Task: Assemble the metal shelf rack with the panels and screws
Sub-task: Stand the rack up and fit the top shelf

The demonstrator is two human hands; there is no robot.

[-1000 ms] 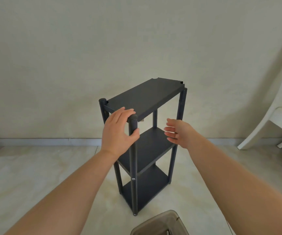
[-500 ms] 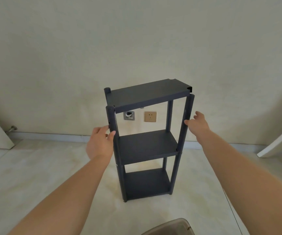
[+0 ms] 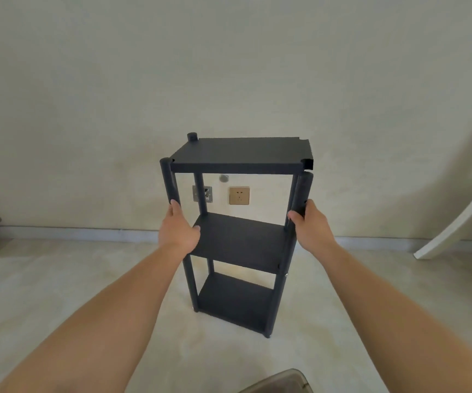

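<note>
Translucent bin [image 3: 278, 382] at bottom edge, nearest. Left hand [image 3: 178, 231] grips shelf rack [image 3: 237, 239] front-left post; right hand [image 3: 311, 226] grips front-right post. Rack upright on floor, partly hiding wall socket [image 3: 239, 195]. White chair [image 3: 462, 222] far right.

White chair [image 3: 456, 222] cut off at right edge, grey bin [image 3: 280, 382] cropped at bottom edge.
</note>
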